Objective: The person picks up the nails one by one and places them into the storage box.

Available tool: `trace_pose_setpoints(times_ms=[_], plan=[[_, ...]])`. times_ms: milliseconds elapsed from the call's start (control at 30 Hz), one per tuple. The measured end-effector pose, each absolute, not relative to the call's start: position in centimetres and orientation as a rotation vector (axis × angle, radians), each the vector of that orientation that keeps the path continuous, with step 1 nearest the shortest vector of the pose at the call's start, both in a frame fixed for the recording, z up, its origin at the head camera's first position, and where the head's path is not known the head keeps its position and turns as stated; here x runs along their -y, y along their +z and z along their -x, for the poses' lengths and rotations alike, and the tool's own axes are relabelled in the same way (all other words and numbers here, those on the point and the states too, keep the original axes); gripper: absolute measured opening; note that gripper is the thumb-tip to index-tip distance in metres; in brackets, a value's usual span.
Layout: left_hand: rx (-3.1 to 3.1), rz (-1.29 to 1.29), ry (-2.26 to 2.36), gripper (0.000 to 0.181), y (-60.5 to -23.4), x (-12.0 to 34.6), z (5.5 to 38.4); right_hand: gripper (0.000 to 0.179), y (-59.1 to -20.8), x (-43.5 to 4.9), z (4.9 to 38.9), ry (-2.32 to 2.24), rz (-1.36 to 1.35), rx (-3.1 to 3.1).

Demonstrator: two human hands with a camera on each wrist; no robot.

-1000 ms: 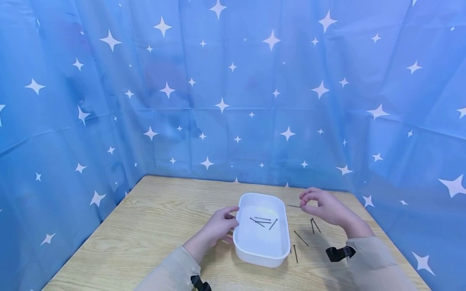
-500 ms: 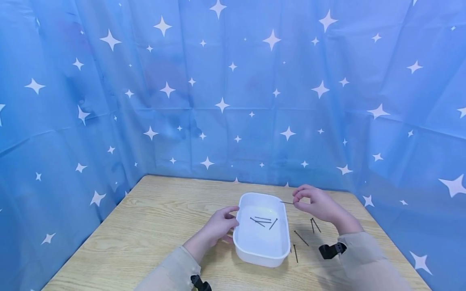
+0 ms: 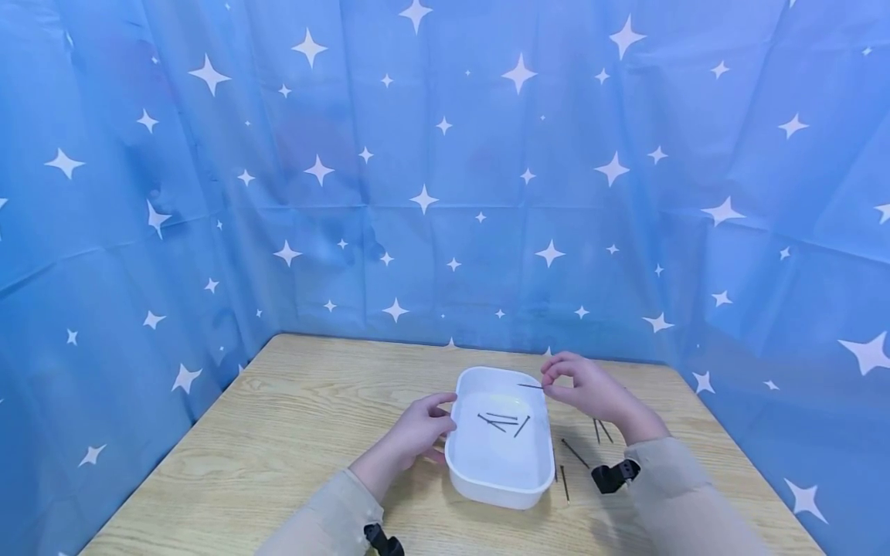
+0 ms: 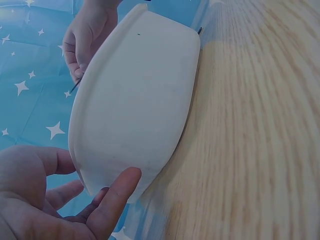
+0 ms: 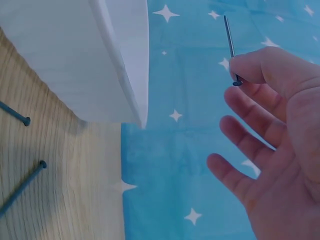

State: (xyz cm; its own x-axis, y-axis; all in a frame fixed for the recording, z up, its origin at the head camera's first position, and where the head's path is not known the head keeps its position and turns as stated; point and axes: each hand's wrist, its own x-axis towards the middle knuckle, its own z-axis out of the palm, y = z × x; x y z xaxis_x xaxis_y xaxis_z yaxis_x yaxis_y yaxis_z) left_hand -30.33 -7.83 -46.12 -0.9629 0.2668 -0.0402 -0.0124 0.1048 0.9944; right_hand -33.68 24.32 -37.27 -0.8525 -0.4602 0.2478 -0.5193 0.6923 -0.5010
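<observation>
A white plastic tray [image 3: 501, 471] stands on the wooden table with several dark nails [image 3: 502, 422] lying inside. My left hand [image 3: 413, 429] rests against its left side, thumb and fingers spread at the rim and outer wall; the left wrist view shows the fingertips [image 4: 131, 176] near the wall. Above the tray's far right corner, my right hand [image 3: 587, 391] pinches a nail [image 5: 229, 37] between thumb and index finger. In the right wrist view the head sits by the fingertips and the point extends away; its other fingers are loosely bent.
More nails lie on the table [image 3: 334, 417] right of the tray, including one nail [image 3: 565, 485] close to its side and another nail [image 3: 575, 453] farther out. A blue star-patterned curtain [image 3: 445, 170] hangs behind the table and along both sides.
My right hand has moved left with the pinched nail, from beside the tray to its far right rim, so the nail now reaches over the tray. My left hand has stayed in place.
</observation>
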Motion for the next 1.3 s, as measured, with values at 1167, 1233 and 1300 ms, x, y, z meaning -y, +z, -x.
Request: trace_pose_setpoints(times_ms=[1167, 1233, 1300], plan=[[-2.157, -0.258, 1.971, 0.063, -45.8, 8.0, 30.2, 0.015, -40.7, -21.1, 35.0, 0.905, -0.871, 2.83], [-2.163, -0.255, 1.965, 0.063, -45.8, 8.0, 30.1, 0.016, -40.8, -21.1, 35.1, 0.9, -0.869, 2.834], [-2.165, -0.257, 1.962, 0.062, -45.8, 8.0, 30.1, 0.016, -40.9, -21.1, 35.2, 0.9, -0.867, 2.837]])
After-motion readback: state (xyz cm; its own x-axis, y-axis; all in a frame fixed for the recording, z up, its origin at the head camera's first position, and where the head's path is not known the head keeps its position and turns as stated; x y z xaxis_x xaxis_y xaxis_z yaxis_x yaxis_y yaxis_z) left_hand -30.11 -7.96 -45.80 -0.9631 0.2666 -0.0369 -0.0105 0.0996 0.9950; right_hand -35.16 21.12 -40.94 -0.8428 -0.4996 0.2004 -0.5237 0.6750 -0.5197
